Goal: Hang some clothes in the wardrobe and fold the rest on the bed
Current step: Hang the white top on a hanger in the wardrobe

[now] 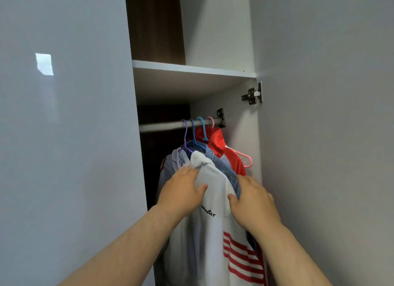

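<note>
A white shirt (211,232) with black script and red stripes hangs in front of the other clothes on the wardrobe rail (162,126). My left hand (183,191) lies flat on its left shoulder near the collar, fingers straight. My right hand (253,202) holds the shirt's right shoulder, thumb in front and fingers wrapped behind the edge. Behind it hang a denim shirt (223,166), a pale blue shirt (170,174) and a red garment (219,144). Purple, blue and pink hangers (193,132) hook over the rail.
A white shelf (191,69) spans the wardrobe above the rail. The open door (319,136) stands on the right with a metal hinge (252,95). A grey panel (64,136) fills the left. The rail's left half is bare.
</note>
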